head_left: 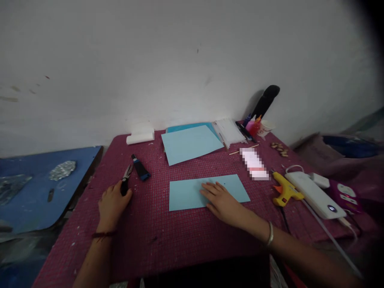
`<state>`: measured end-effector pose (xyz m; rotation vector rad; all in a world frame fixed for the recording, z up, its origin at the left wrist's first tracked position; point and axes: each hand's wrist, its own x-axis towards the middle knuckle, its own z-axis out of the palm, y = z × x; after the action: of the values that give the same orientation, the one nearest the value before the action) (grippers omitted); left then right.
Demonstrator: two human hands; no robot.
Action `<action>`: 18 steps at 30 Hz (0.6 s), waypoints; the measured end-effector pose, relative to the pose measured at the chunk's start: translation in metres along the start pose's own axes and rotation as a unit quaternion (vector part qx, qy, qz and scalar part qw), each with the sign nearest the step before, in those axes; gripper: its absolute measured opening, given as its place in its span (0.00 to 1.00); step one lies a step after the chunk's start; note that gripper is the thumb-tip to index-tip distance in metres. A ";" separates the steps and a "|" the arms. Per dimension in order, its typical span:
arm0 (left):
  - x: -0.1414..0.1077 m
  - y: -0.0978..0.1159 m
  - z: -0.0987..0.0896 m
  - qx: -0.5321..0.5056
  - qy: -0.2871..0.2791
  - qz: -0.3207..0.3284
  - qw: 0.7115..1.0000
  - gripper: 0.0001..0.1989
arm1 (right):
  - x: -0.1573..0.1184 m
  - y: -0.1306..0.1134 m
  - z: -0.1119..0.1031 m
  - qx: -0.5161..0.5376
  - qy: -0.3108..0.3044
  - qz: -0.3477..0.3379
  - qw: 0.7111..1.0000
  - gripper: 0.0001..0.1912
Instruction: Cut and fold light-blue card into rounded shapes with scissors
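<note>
My left hand [114, 202] is on the left part of the table, its fingers closed on the black handles of a pair of scissors [125, 182]. The scissors' blades point away from me. Flat on a light blue paper strip [186, 196], my right hand [220, 200] rests with its fingers stretched out. A small dark mark shows on the strip near its upper right. Just beyond the scissors lies a dark blue and black tool [139, 167], perhaps a cutter or stapler. Further back, a larger light blue sheet [192, 142] overlaps a darker blue one [177, 128].
A yellow glue gun [286, 190] and a white power bank [315, 196] with cables are at the right. A pixelated phone [254, 164], white sticks [229, 132] and a paper cup [266, 127] sit behind them. A white roll [140, 137] lies back left; a blue board [36, 188] stands beside the table.
</note>
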<state>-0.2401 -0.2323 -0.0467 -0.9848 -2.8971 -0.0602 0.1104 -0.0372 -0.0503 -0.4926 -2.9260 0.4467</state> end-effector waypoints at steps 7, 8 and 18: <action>-0.002 -0.001 0.007 -0.003 0.029 -0.011 1.000 0.28 | 0.011 -0.003 0.009 0.033 -0.032 -0.033 0.998 0.32; -0.002 -0.002 0.009 -0.006 0.035 -0.010 0.999 0.28 | 0.012 -0.003 0.012 0.033 -0.037 -0.034 0.998 0.32; -0.008 0.002 0.001 -0.025 0.011 -0.034 0.999 0.29 | 0.022 0.010 0.024 -0.011 0.050 0.063 0.997 0.24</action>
<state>-0.2332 -0.2355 -0.0487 -0.8870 -2.9219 -0.1460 0.0878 -0.0271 -0.0744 -0.6852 -2.8172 0.3933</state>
